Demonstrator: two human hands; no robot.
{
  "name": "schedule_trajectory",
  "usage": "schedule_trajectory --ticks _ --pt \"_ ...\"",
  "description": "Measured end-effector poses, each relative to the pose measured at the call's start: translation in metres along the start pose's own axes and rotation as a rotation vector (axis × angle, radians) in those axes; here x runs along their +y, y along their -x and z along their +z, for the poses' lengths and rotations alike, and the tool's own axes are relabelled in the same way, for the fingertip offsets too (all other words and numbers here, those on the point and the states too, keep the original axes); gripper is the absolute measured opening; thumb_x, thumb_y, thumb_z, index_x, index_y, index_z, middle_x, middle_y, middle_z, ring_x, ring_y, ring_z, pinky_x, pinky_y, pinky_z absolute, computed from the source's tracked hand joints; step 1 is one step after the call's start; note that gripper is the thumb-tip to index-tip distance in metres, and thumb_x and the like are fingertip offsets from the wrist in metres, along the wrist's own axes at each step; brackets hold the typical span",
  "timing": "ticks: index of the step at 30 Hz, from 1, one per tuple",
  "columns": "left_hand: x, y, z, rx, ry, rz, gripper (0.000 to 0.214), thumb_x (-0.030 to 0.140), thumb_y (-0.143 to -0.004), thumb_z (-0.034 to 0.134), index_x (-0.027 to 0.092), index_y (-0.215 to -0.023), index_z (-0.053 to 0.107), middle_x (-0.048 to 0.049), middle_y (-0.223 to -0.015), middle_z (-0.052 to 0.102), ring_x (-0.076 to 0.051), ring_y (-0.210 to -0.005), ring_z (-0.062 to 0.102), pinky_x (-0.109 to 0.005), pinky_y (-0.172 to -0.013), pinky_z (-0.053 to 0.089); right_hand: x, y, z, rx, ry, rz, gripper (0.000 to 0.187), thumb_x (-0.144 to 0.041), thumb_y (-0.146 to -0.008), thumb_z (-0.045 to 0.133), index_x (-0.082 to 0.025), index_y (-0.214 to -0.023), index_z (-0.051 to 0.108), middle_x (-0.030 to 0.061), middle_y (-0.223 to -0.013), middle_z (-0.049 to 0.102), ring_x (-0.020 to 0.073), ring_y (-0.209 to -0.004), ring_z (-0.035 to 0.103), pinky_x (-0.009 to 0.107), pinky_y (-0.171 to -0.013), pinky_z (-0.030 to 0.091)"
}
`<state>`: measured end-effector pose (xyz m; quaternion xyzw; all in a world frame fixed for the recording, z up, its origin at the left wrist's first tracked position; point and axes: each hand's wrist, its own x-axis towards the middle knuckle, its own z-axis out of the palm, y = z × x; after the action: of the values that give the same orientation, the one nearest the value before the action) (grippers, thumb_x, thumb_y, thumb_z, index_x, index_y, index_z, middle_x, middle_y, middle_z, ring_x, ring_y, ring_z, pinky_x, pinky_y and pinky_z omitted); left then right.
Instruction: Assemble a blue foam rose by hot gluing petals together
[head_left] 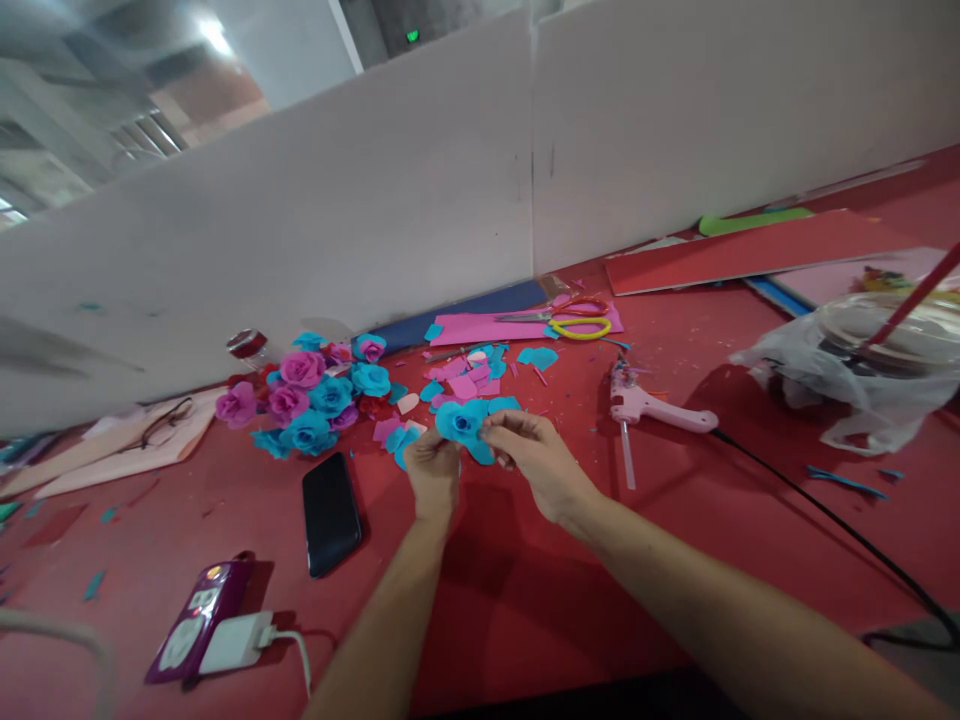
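Note:
A blue paper flower (462, 424) with layered petals is held up between my two hands above the red table. My left hand (433, 470) is closed under its left side, gripping it from below. Fingers of my right hand (536, 455) pinch a petal at its right edge. Behind the flower lie loose pink and blue paper petals (465, 382). To the left stands a bunch of finished pink and blue paper flowers (307, 390). A pink glue gun (660, 408) with a clear glue stick rests to the right of my right hand.
Scissors (581, 326) with red and yellow handles lie on a pink paper strip (480, 328) near the white partition (420, 200). A black phone (330, 515), a purple power strip (202, 615) with a white charger, and a plastic bag (795, 365) around a cup sit on the table.

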<state>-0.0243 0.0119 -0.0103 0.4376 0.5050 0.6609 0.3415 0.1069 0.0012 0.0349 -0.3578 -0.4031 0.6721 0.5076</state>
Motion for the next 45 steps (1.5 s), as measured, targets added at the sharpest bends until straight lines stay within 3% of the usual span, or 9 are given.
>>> schedule_trajectory --ticks 6,10,15,19,25,29,33,38,45 --pt "-0.008 -0.001 -0.002 0.021 -0.070 0.000 0.010 0.022 -0.059 0.075 0.014 -0.061 0.069 0.0020 -0.054 0.060 -0.010 -0.053 0.049 -0.024 -0.054 0.045 -0.003 0.000 -0.004 0.026 0.010 -0.002 0.020 -0.032 -0.075 0.051 -0.019 -0.060 0.053 -0.0044 -0.053 0.045 0.0087 -0.049 0.038 0.025 -0.049 0.027" --pt "-0.005 0.002 0.000 -0.016 -0.011 -0.056 0.008 0.022 -0.060 0.072 0.015 -0.060 0.068 0.0022 -0.054 0.059 -0.010 -0.050 0.047 -0.023 -0.049 0.042 -0.003 0.002 -0.001 -0.029 0.063 -0.040 0.024 -0.036 -0.074 0.057 -0.019 -0.059 0.050 -0.0042 -0.055 0.046 0.0087 -0.052 0.040 0.024 -0.052 0.030" --pt "-0.001 0.002 0.000 -0.052 -0.109 0.035 0.008 0.020 -0.064 0.067 0.017 -0.057 0.070 0.0003 -0.057 0.063 -0.013 -0.055 0.052 -0.024 -0.052 0.045 0.001 -0.003 -0.003 0.020 0.171 -0.162 0.019 -0.033 -0.074 0.058 -0.019 -0.063 0.052 -0.0043 -0.058 0.046 0.0093 -0.053 0.041 0.024 -0.053 0.033" --pt "0.000 -0.001 -0.001 -0.038 -0.171 0.057 0.007 0.018 -0.063 0.065 0.017 -0.059 0.071 0.0006 -0.053 0.062 -0.014 -0.053 0.053 -0.025 -0.051 0.045 -0.002 -0.004 -0.007 0.084 0.360 -0.226 0.015 -0.026 -0.073 0.053 -0.020 -0.060 0.051 -0.0027 -0.056 0.048 0.0106 -0.053 0.043 0.025 -0.054 0.035" --pt "0.010 -0.001 0.002 -0.050 -0.163 0.059 0.011 0.020 -0.064 0.064 0.017 -0.056 0.071 0.0013 -0.048 0.058 -0.013 -0.051 0.051 -0.024 -0.052 0.046 -0.007 0.002 -0.011 0.159 0.812 -0.455 0.015 -0.027 -0.077 0.054 -0.021 -0.065 0.056 -0.0011 -0.060 0.054 0.0113 -0.055 0.041 0.026 -0.055 0.029" --pt "0.008 -0.002 0.001 -0.037 -0.171 0.072 0.016 0.018 -0.063 0.064 0.017 -0.047 0.064 0.0024 -0.043 0.052 -0.013 -0.051 0.050 -0.024 -0.052 0.045 -0.003 -0.004 -0.013 0.083 0.558 -0.301 0.020 -0.027 -0.078 0.050 -0.020 -0.059 0.052 -0.0024 -0.054 0.047 0.0108 -0.052 0.040 0.025 -0.052 0.030" --pt "-0.001 -0.002 -0.002 -0.014 -0.155 0.039 0.010 0.018 -0.061 0.065 0.016 -0.051 0.065 0.0026 -0.048 0.055 -0.012 -0.051 0.048 -0.022 -0.049 0.041 -0.003 -0.008 -0.013 0.087 0.249 -0.160 0.020 -0.032 -0.079 0.049 -0.020 -0.063 0.052 -0.0031 -0.057 0.047 0.0110 -0.054 0.043 0.024 -0.051 0.032" --pt "-0.003 -0.001 0.000 -0.045 -0.074 0.001 0.019 0.021 -0.060 0.069 0.016 -0.045 0.059 0.0037 -0.046 0.050 -0.009 -0.048 0.044 -0.021 -0.045 0.039 -0.008 -0.005 -0.009 -0.030 0.309 -0.206 0.013 -0.028 -0.076 0.054 -0.019 -0.067 0.055 -0.0026 -0.063 0.051 0.0113 -0.059 0.046 0.025 -0.058 0.036" --pt "-0.007 -0.004 -0.002 -0.019 -0.022 -0.033 0.005 0.020 -0.060 0.071 0.016 -0.062 0.070 0.0037 -0.050 0.052 -0.007 -0.046 0.037 -0.019 -0.041 0.034 -0.002 -0.005 -0.008 -0.048 0.242 -0.147 0.017 -0.029 -0.077 0.053 -0.018 -0.064 0.056 -0.0028 -0.059 0.050 0.0110 -0.058 0.047 0.026 -0.058 0.035"
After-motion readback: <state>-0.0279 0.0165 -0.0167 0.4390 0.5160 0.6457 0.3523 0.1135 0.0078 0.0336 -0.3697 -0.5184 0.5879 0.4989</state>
